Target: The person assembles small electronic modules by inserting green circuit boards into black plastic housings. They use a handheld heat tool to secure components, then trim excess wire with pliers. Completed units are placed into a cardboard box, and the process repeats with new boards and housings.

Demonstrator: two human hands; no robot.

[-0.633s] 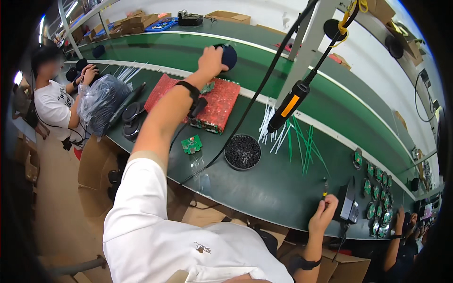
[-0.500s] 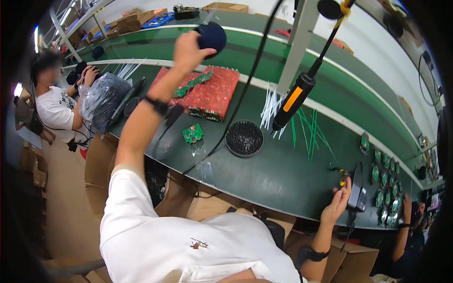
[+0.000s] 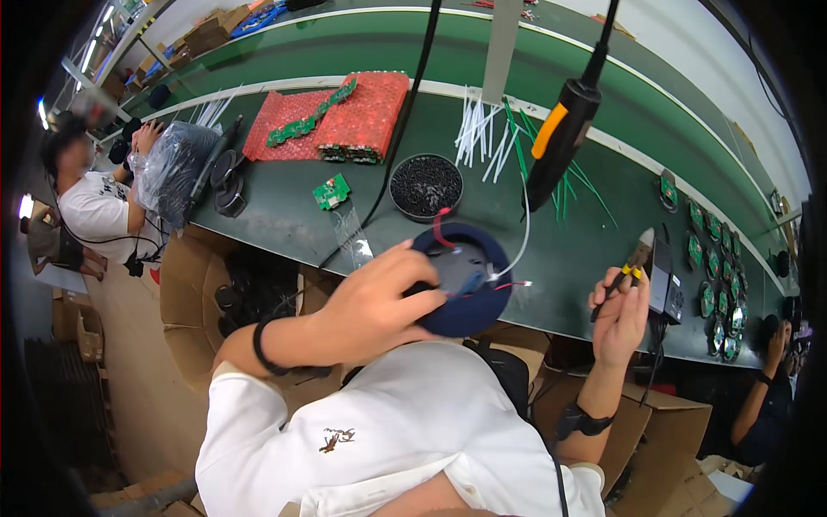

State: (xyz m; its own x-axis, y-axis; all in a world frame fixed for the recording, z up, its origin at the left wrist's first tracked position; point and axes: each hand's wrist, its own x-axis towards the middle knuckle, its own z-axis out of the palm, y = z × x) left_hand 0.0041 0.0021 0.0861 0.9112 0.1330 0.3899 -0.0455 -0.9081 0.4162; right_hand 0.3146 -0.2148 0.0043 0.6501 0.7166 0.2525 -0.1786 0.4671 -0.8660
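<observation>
My left hand grips a dark blue round housing close in front of my chest. Its hollow side faces up, showing a red wire, a white wire and a small white connector at the rim. In my right hand are pliers with black-and-yellow handles, jaws pointing up. Just beyond the housing stands a round dark bowl full of small black pieces. A green circuit board lies left of the bowl.
An electric screwdriver hangs over the bench. Behind lie red bubble wrap, white strips and green strips. A grey box and several round board assemblies sit right. Another person works at left.
My left hand has come back from the far side of the bench, bringing the dark blue housing near my chest, hollow side up. My right hand has turned the pliers upright.
</observation>
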